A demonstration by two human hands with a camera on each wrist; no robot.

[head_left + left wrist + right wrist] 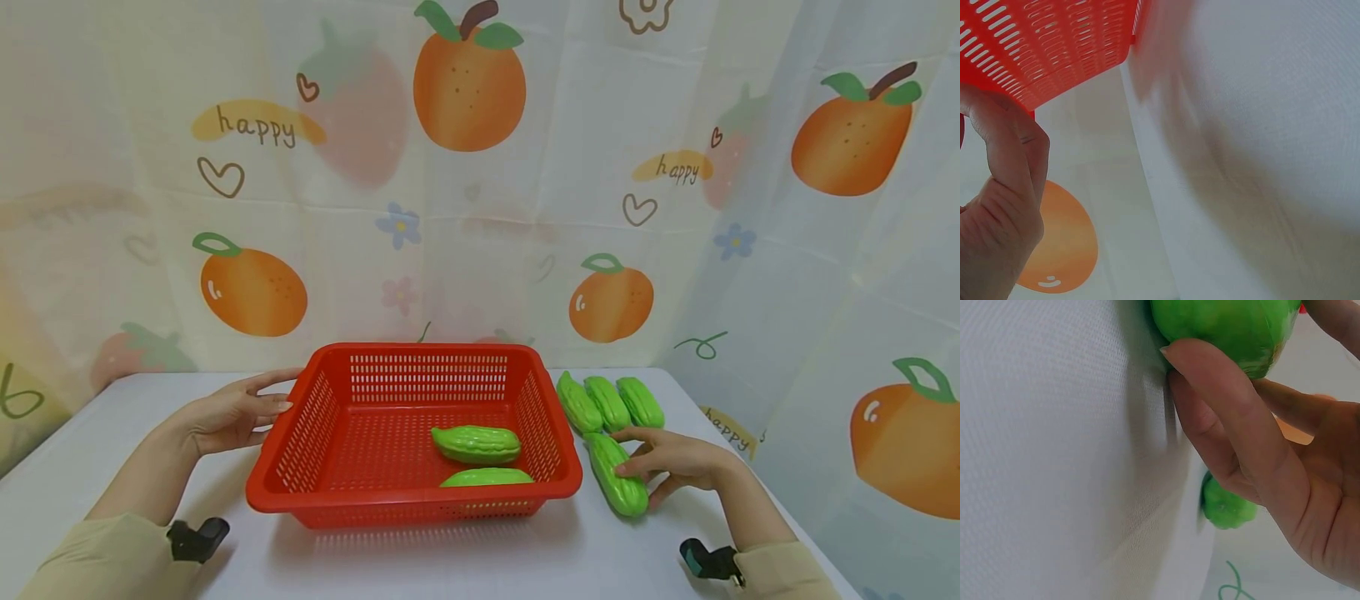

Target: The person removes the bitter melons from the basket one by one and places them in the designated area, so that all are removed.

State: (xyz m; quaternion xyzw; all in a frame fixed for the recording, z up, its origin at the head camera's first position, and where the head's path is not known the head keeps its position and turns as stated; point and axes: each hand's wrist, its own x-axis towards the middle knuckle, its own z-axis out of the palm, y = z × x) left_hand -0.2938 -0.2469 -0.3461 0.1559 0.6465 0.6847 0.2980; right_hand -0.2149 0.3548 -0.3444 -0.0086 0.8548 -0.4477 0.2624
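1. A fruit-print curtain [480,208] hangs behind your table and along its right side.
2. The white table [405,567] gives you its widest bare stretches left of the red basket and in front of it; its right edge passes close to your right forearm.
3. The red basket [412,494] has a raised right wall standing between the gourds inside and those outside. The head view shows you its interior; your left wrist camera shows its slotted outer side.
4. Your left hand [228,417] has its fingers spread, fingertips at the basket's left rim.
5. Your right hand [678,458] grips a green bitter gourd [606,467] just right of the basket; the right wrist view shows fingers around its end, low against the table.
6. Three more gourds [607,404] lie side by side beyond it, the leftmost near its far end. Two basket gourds [476,446] lie toward the right, the nearer partly hidden by the front rim.
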